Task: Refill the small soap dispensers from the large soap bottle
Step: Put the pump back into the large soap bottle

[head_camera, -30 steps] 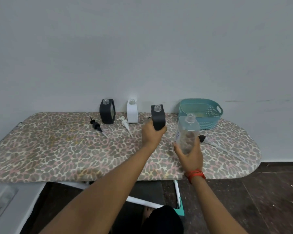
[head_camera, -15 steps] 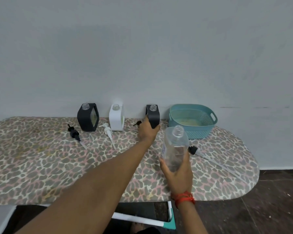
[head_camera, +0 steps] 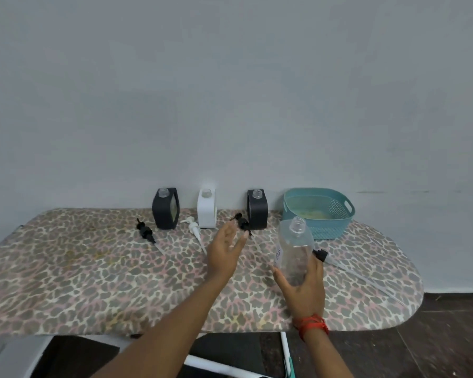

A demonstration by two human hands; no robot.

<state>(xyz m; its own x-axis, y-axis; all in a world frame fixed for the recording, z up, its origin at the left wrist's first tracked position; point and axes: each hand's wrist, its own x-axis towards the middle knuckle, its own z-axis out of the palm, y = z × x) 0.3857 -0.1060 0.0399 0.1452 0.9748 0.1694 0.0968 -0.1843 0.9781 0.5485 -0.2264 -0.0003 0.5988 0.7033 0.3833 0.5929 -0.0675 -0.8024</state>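
Three small soap dispensers stand uncapped by the wall: a black one on the left, a white one in the middle, and another black one on the right. My right hand grips the large clear soap bottle, upright and uncapped. My left hand hovers with straight fingers just in front of the right black dispenser, holding nothing. Pump heads lie on the board: a black one, a white one, a black one and the large bottle's long pump.
A teal plastic basket sits at the back right of the leopard-print ironing board. The grey wall rises directly behind the dispensers. Dark floor lies to the right and below the board's front edge.
My left hand carried the right black dispenser back to the wall, let go of it and drew back with fingers spread. My right hand kept hold of the large bottle.
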